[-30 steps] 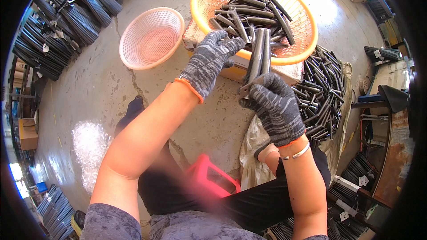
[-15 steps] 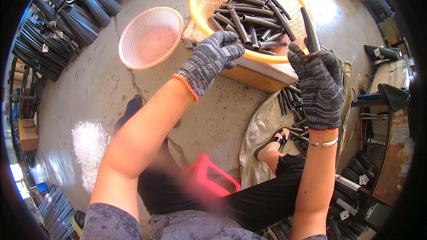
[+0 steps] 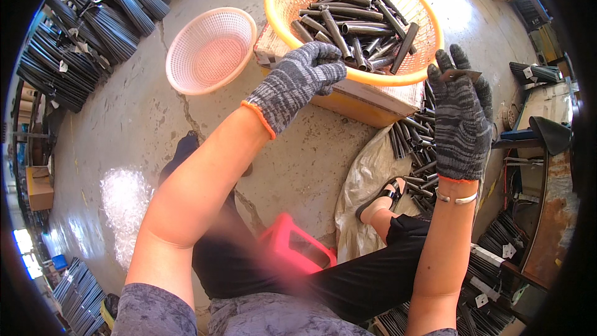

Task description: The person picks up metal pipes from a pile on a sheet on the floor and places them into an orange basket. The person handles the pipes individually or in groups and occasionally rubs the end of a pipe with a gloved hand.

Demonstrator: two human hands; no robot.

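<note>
My left hand (image 3: 301,81), in a grey-and-black knit glove with an orange cuff, is closed beside the near rim of the orange plastic basket (image 3: 273,15). Whatever its curled fingers hold, if anything, is hidden. To the right of the basket is my right hand (image 3: 463,115), gloved alike, its fingers partly stretched. A small flat blade-like piece (image 3: 461,74) lies across those fingers, held in the hand. Many short black tubes (image 3: 357,12) are heaped in the basket; one tube (image 3: 405,48) leans on the pile at the right, apart from my right hand.
The basket rests on a cardboard box (image 3: 360,104). A pink basket (image 3: 211,53) stands left of it. More tubes (image 3: 423,149) lie on a pale sack (image 3: 357,202) by my foot. A red plastic stool (image 3: 292,249) is below; bundled black rods (image 3: 112,18) lie far left.
The black tube that my right hand held upright is now out of it, and a tube lies on the pile's right side. My right hand has moved slightly right; the left has barely shifted.
</note>
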